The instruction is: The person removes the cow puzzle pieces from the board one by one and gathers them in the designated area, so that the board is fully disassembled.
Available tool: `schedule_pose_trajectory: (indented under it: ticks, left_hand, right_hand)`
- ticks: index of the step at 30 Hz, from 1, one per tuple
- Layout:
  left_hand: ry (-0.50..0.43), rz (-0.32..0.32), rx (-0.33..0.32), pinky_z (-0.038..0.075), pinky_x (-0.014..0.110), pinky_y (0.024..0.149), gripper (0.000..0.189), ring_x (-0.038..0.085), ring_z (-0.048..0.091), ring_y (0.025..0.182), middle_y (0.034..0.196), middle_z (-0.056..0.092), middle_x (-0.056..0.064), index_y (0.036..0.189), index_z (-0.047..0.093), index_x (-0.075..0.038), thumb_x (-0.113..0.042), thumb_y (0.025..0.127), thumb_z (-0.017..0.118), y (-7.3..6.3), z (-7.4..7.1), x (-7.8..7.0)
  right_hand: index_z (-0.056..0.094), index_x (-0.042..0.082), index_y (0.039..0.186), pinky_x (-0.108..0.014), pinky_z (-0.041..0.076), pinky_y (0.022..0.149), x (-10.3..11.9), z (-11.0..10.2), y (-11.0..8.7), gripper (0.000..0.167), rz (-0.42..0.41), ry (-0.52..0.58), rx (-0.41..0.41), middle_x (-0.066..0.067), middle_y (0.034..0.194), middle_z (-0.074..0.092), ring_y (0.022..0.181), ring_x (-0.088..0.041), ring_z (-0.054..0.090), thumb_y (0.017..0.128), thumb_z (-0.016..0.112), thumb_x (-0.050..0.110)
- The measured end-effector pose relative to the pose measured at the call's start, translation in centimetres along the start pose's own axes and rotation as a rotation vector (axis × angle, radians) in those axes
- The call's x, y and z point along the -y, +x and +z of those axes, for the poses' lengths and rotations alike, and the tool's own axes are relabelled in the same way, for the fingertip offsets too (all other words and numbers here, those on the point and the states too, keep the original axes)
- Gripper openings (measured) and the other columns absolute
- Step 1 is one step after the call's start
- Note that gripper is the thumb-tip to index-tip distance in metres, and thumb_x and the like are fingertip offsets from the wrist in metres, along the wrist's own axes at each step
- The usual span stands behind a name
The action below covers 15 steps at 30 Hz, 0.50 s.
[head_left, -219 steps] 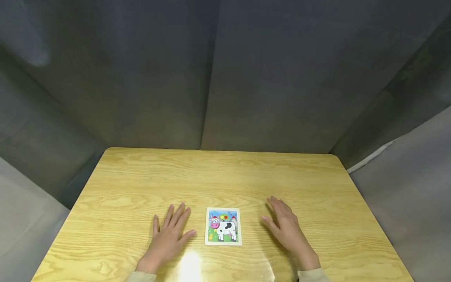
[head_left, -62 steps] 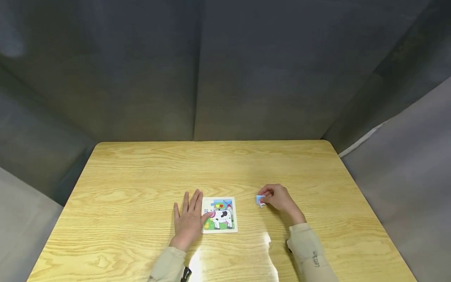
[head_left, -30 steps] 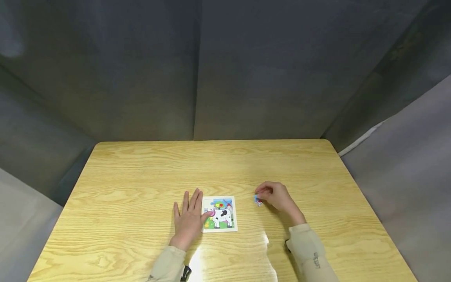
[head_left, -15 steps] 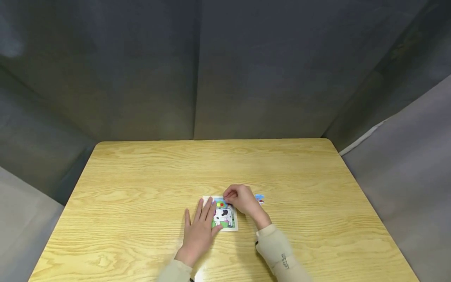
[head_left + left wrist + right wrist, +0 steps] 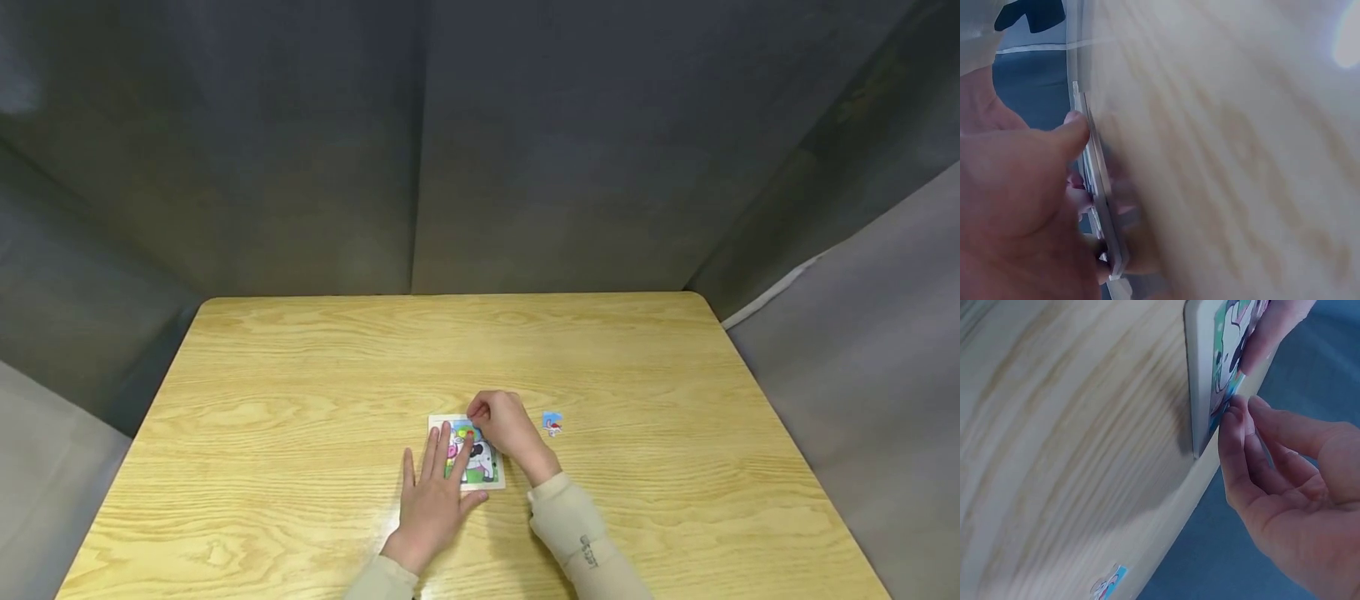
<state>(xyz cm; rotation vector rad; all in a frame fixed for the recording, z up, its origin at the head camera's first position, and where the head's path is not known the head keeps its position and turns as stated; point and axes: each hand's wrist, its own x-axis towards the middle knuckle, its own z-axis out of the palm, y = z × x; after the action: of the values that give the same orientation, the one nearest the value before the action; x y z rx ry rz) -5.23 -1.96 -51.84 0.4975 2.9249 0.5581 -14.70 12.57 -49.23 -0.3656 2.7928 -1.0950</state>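
A square puzzle with a white frame and a cow picture (image 5: 478, 473) lies on the table, near its front middle. My left hand (image 5: 432, 504) lies over its left side with straight, spread fingers; in the left wrist view its thumb (image 5: 1072, 134) is at the puzzle's edge (image 5: 1105, 206). My right hand (image 5: 508, 425) reaches across the upper right part of the puzzle, fingers curled. In the right wrist view, its thumb and fingertips (image 5: 1259, 403) come together right at the picture's surface; I cannot tell whether they pinch a piece. The hand hides the picture's upper right corner.
One loose jigsaw piece (image 5: 552, 423), blue with red and white, lies on the wooden table (image 5: 300, 375) to the right of the puzzle. Beyond the table's far edge hang dark grey curtains (image 5: 570, 167), with more at both sides.
The right hand has let go of the loose piece, left it on the table and moved left to the puzzle's upper edge. The left hand has slid right, its fingers now over the picture.
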Motion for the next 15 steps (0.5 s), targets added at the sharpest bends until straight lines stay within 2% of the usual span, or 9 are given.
schedule_pose_trajectory:
  ticks: [9,15]
  left_hand:
    - [0.002,-0.005,0.057,0.005,0.068,0.111,0.076,0.038,0.000,0.148,0.161,0.000,0.022,0.155,0.031,-0.020,-0.056,0.092,0.055,-0.01,-0.24,-0.20]
    - [0.037,-0.005,0.057,0.007,0.068,0.111,0.076,0.038,0.003,0.148,0.161,0.002,0.024,0.155,0.032,-0.021,-0.058,0.092,0.054,0.01,-0.30,-0.34]
  right_hand:
    - [0.071,-0.001,0.087,-0.024,0.052,0.063,0.05,0.06,0.21,0.006,-0.011,-0.019,0.007,-0.006,0.079,0.067,0.070,-0.012,0.060,0.086,0.069,-0.006]
    - [0.071,0.000,0.088,-0.025,0.053,0.065,-0.22,0.17,0.27,0.005,0.031,0.056,0.061,-0.005,0.079,0.067,0.070,-0.011,0.061,0.085,0.070,-0.004]
